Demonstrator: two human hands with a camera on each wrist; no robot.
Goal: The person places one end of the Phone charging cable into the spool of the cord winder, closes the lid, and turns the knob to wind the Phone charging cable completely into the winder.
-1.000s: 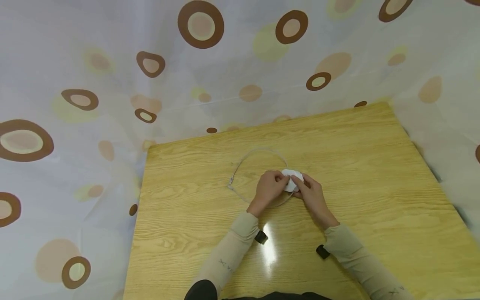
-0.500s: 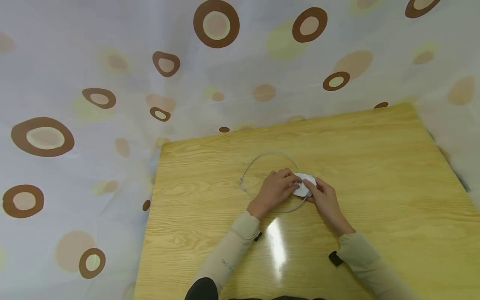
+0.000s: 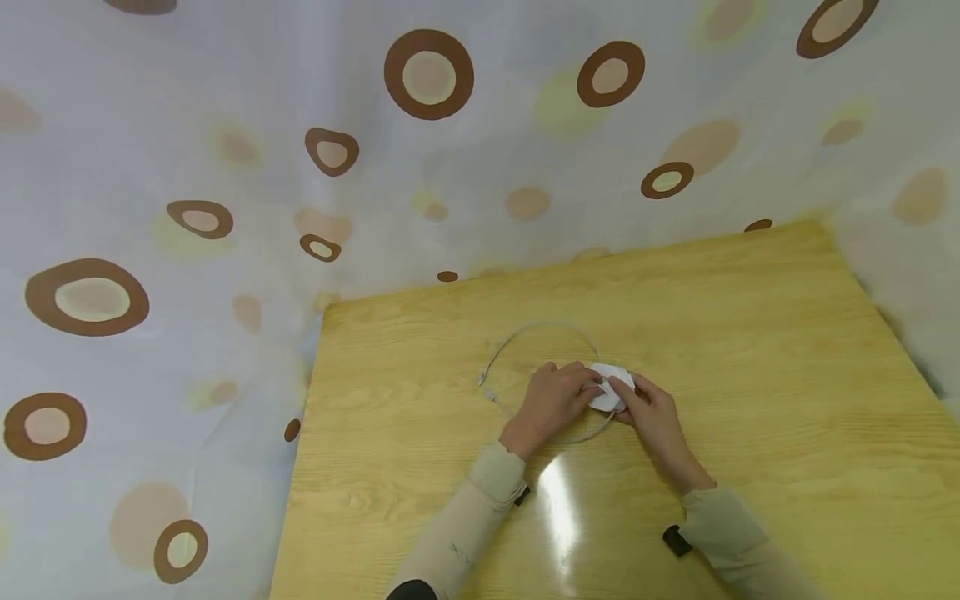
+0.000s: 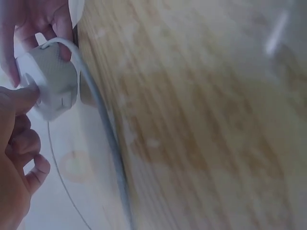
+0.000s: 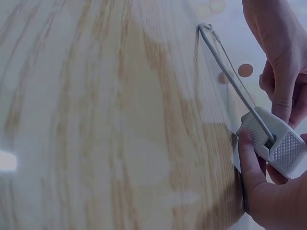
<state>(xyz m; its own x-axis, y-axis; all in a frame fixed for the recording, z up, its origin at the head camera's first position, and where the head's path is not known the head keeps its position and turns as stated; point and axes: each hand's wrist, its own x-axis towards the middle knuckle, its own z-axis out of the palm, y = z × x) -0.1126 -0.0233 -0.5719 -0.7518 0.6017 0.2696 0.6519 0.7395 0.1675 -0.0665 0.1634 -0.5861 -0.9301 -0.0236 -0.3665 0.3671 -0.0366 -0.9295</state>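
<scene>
A white many-sided cable winder (image 3: 606,403) with textured sides is held just over the wooden table. My right hand (image 3: 658,423) grips its right edge, thumb on the top face and fingers underneath. With its fingertips at the middle of that face, my left hand (image 3: 553,403) pinches there; in the left wrist view one fingertip sits in a round recess of the winder (image 4: 61,86). A thin white cable (image 3: 542,322) leaves the winder on two sides and loops leftward. Its two end plugs (image 3: 482,379) lie close together on the table. What the left fingertips pinch is partly hidden.
The wood-grain table (image 3: 405,433) has its back edge against a white curtain (image 3: 375,217) with brown and yellow circles. More curtain hangs at the left and right sides. A bright reflection (image 3: 558,508) shines on the tabletop near the front.
My left fingers, tightly curled at the winder's face a second ago, now stretch further over it. The right hand keeps its grip. The head view has shifted, moving everything in the picture.
</scene>
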